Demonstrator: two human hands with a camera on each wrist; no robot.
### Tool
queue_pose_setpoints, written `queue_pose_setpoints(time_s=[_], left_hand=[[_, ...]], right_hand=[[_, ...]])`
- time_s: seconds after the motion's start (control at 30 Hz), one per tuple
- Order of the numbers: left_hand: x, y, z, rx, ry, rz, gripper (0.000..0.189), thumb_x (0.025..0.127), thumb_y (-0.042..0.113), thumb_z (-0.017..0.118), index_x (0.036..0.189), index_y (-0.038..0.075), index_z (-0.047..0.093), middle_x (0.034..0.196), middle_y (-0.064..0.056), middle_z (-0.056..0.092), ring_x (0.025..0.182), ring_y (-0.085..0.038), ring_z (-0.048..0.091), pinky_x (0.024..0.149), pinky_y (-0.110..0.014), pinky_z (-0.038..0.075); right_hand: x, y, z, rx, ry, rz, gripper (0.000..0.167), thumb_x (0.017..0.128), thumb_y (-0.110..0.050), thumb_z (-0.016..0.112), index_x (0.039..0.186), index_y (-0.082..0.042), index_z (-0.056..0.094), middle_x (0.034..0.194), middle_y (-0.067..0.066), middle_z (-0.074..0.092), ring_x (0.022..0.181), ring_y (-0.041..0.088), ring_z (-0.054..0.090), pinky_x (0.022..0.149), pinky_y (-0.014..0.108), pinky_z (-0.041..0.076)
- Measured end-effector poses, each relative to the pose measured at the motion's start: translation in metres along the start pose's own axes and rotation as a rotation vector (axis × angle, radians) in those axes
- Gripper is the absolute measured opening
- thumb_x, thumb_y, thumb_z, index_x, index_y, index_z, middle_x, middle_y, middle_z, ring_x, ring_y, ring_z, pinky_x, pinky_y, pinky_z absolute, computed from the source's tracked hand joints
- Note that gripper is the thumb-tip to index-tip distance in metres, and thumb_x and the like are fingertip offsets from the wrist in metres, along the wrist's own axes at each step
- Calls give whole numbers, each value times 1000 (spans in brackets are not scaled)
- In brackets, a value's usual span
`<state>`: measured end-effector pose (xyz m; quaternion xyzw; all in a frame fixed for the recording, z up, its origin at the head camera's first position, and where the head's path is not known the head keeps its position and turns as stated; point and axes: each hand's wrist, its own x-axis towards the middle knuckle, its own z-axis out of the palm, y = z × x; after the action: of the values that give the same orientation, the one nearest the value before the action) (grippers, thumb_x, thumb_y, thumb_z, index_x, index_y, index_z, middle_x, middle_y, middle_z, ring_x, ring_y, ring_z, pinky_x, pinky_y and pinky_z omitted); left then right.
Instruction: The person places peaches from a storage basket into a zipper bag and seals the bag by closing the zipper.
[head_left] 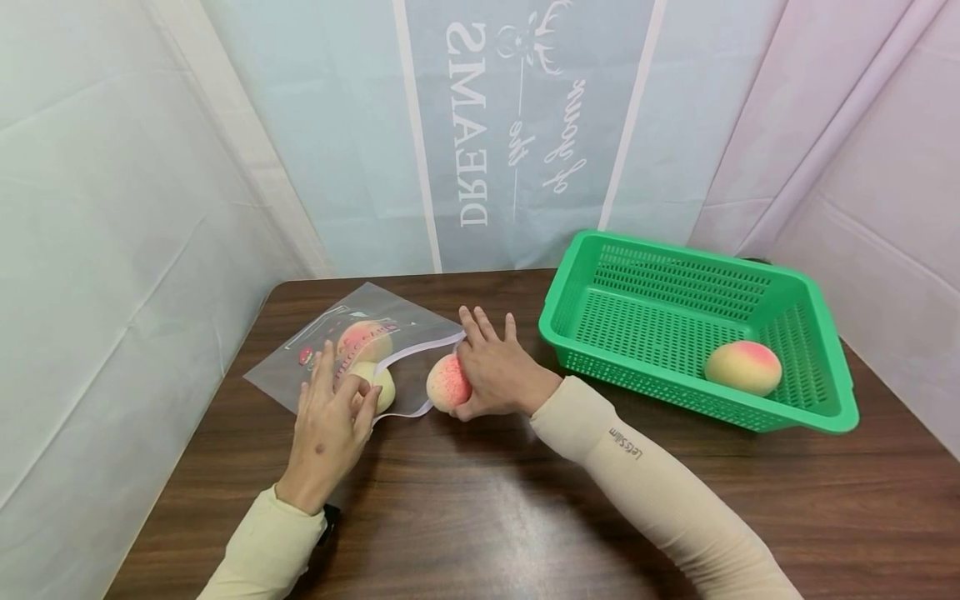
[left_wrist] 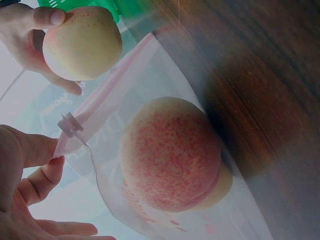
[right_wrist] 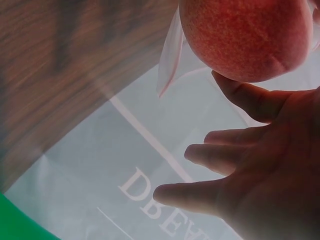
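My left hand pinches the edge of a clear zip bag beside its plastic slider, with the other fingers spread. The bag lies on the table with its mouth parted toward the right. Inside are two peaches, a pink-blushed one farther back and a paler-looking one nearer the mouth. My right hand grips a third peach between thumb and index finger, its other fingers extended. That peach is right at the bag's opening.
A green perforated basket stands on the right of the dark wooden table, with one peach in its right end. Behind the table hangs a light blue printed curtain; pale cloth walls flank both sides.
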<state>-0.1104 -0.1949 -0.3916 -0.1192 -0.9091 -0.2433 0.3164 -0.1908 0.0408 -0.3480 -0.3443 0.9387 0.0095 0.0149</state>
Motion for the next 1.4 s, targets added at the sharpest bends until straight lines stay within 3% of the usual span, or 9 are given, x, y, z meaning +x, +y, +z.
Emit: queue_pose_setpoints(time_s=[1.4], left_hand=[[0, 0, 0, -3, 4, 19, 20, 87, 6, 76, 82, 6, 57, 148, -39, 34, 132, -60, 38, 94, -80, 31]], right_hand=[[19, -17, 18, 34, 46, -12, 71, 74, -65, 75, 108, -6, 60, 162, 28, 9, 150, 42, 14, 108, 73, 20]])
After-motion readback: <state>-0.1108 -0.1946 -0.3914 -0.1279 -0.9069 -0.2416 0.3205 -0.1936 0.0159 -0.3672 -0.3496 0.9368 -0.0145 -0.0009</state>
